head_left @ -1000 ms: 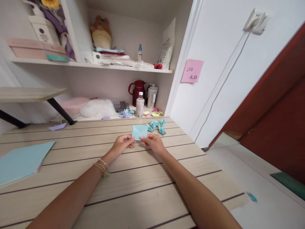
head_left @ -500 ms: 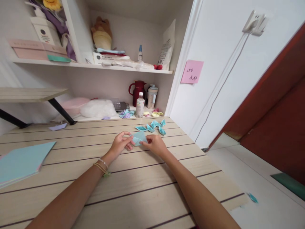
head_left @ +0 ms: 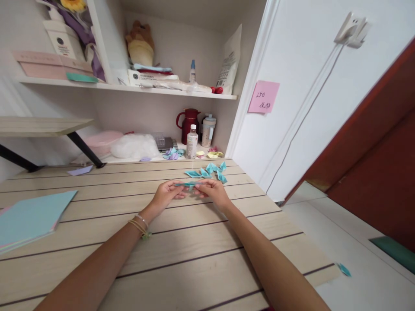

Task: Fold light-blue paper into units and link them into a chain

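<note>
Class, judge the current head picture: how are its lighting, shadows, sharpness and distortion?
Head view, lighting: even, no harsh glare on the wooden table; head view, shadows: soft, faint along the right forearm; head view, sharpness: the blue paper between left hand and right hand looks soft, its creases unclear; head view, distortion: wide-angle, the red door leaning steeply.

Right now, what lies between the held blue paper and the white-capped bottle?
In the head view, a folded blue piece lies on the tabletop there.
</note>
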A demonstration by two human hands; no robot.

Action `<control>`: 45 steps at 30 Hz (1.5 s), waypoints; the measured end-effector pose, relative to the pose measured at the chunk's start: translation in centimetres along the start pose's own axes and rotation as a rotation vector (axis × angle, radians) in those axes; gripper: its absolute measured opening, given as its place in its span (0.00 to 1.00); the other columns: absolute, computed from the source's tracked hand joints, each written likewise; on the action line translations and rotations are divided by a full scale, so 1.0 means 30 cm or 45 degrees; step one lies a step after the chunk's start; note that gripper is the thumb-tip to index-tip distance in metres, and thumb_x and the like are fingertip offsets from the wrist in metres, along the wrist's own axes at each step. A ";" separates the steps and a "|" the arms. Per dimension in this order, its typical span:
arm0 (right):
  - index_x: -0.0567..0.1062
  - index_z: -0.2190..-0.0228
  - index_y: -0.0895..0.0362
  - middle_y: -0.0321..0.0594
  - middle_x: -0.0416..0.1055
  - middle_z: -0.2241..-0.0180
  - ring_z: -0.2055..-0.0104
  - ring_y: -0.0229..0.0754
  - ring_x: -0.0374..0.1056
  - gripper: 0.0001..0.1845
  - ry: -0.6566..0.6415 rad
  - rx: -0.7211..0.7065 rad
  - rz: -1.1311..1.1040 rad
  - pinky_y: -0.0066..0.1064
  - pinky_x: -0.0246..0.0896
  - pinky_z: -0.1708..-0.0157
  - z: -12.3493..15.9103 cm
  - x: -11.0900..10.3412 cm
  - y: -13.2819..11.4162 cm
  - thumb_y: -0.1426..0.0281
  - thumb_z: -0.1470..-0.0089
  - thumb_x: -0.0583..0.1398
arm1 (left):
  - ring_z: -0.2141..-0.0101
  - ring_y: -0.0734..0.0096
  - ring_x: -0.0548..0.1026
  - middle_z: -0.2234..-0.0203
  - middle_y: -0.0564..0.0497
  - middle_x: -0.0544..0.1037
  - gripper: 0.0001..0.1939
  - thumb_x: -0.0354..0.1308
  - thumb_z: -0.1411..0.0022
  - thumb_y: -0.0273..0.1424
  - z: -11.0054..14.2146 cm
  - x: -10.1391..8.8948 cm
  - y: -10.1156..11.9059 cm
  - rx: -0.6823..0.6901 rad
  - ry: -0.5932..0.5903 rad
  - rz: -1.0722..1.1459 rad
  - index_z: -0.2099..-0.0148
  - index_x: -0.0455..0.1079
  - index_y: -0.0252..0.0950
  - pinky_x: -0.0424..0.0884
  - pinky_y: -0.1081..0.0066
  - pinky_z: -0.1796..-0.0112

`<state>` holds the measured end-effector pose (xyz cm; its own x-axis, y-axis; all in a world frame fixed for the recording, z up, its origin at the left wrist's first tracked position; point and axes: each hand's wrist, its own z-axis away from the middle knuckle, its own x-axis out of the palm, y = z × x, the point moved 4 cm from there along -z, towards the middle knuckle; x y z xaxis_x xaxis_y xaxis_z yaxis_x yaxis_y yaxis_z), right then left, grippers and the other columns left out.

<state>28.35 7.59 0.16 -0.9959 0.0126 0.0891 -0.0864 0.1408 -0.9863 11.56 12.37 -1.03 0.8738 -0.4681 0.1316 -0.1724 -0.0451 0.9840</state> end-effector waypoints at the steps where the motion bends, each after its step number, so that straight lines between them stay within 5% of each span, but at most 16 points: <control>1: 0.75 0.70 0.58 0.40 0.75 0.72 0.70 0.42 0.72 0.19 -0.013 0.016 -0.040 0.30 0.65 0.73 -0.001 0.004 0.006 0.59 0.66 0.66 | 0.71 0.64 0.78 0.71 0.44 0.80 0.16 0.64 0.53 0.34 0.000 -0.001 -0.001 0.001 0.011 0.014 0.62 0.68 0.31 0.74 0.64 0.65; 6: 0.76 0.72 0.60 0.38 0.74 0.76 0.70 0.41 0.71 0.19 -0.048 0.049 -0.150 0.34 0.66 0.65 -0.004 0.023 0.031 0.62 0.69 0.68 | 0.71 0.64 0.78 0.73 0.46 0.80 0.16 0.65 0.55 0.34 0.000 -0.002 -0.005 0.002 0.000 0.029 0.64 0.71 0.30 0.74 0.63 0.63; 21: 0.75 0.77 0.59 0.38 0.73 0.78 0.73 0.39 0.68 0.18 0.005 -0.058 -0.004 0.34 0.63 0.66 -0.004 0.012 0.014 0.57 0.65 0.66 | 0.74 0.68 0.76 0.78 0.47 0.79 0.13 0.65 0.55 0.35 0.004 -0.007 0.008 0.025 0.062 -0.044 0.70 0.73 0.30 0.73 0.66 0.65; 31: 0.77 0.70 0.57 0.38 0.75 0.71 0.68 0.41 0.69 0.16 -0.190 -0.097 0.091 0.33 0.61 0.64 0.014 0.035 -0.004 0.64 0.67 0.67 | 0.72 0.68 0.76 0.74 0.47 0.79 0.15 0.67 0.59 0.33 0.010 -0.004 0.003 -0.010 -0.036 -0.033 0.66 0.74 0.31 0.71 0.67 0.64; 40: 0.75 0.79 0.60 0.38 0.73 0.79 0.73 0.41 0.69 0.15 -0.001 -0.076 0.117 0.32 0.63 0.68 0.007 0.033 0.008 0.58 0.62 0.64 | 0.71 0.68 0.76 0.75 0.48 0.79 0.12 0.65 0.55 0.33 0.005 -0.001 -0.004 -0.021 -0.041 -0.038 0.69 0.74 0.29 0.71 0.68 0.62; 45: 0.70 0.67 0.60 0.36 0.72 0.80 0.77 0.41 0.70 0.24 0.125 -0.047 -0.029 0.32 0.67 0.72 -0.004 0.029 0.040 0.60 0.66 0.67 | 0.75 0.69 0.76 0.77 0.49 0.78 0.17 0.65 0.56 0.32 0.006 0.005 -0.004 -0.022 -0.029 -0.061 0.63 0.71 0.30 0.73 0.68 0.68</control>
<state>27.37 7.89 -0.92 -0.9863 0.1057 0.1265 -0.1063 0.1785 -0.9782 11.64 12.14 -1.15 0.8703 -0.4857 0.0816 -0.1223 -0.0526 0.9911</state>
